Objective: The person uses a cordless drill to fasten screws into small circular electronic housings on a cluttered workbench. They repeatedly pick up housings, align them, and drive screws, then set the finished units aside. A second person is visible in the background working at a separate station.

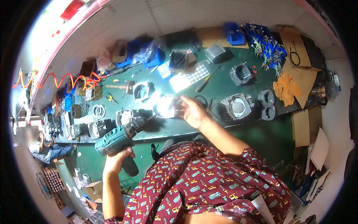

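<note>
**Drill (pixel 113 140) in left hand (pixel 121 155), right hand (pixel 194 114) at lit housing (pixel 162 106)**

We have the left hand wrapped round the drill's handle, fingers closed on it. Drill is tilted, chuck up and to the right, over the front edge of the bench (pixel 218 89). Bit (pixel 152 117) points at the lit housing's left side; we can't tell if it touches.

Lit housing sits on the bench near the front edge, under strong glare. Right hand is at its right side, thumb and fingers bent toward it. Glare hides the contact, so we can't tell whether they pinch it.

Around it: second housing (pixel 124 117) just behind the chuck, ring-shaped part (pixel 141 92) further back, mallet (pixel 128 87) left of that. White-disc sheet (pixel 191 76) and screwdriver (pixel 207 80) lie beyond our right hand; large housing (pixel 237 107) to its right.
</note>
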Motion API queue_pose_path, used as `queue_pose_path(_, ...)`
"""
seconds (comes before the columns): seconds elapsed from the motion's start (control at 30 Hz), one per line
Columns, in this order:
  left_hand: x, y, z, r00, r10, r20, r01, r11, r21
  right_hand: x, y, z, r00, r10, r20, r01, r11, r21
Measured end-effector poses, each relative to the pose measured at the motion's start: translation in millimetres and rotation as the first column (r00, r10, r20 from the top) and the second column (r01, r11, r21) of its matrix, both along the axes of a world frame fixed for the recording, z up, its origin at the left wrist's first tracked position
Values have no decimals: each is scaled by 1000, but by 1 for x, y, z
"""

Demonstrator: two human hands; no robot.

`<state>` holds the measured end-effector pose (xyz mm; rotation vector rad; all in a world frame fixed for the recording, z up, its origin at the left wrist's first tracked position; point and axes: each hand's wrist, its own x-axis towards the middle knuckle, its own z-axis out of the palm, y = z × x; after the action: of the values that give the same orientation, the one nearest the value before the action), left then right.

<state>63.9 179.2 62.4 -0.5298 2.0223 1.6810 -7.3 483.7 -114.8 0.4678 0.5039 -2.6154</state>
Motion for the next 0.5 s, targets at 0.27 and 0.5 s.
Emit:
queue_pose_path(0.27, 15, -18, -42, 1000, 15, 17, -17, 989, 145, 17, 2, 0, 992, 108, -59, -96, 980, 174)
queue_pose_path(0.5, 24, -28, -55, 999, -36, 7, 35, 988, 149, -1, 41, -53, 985, -171, 26, 124, 801, 586)
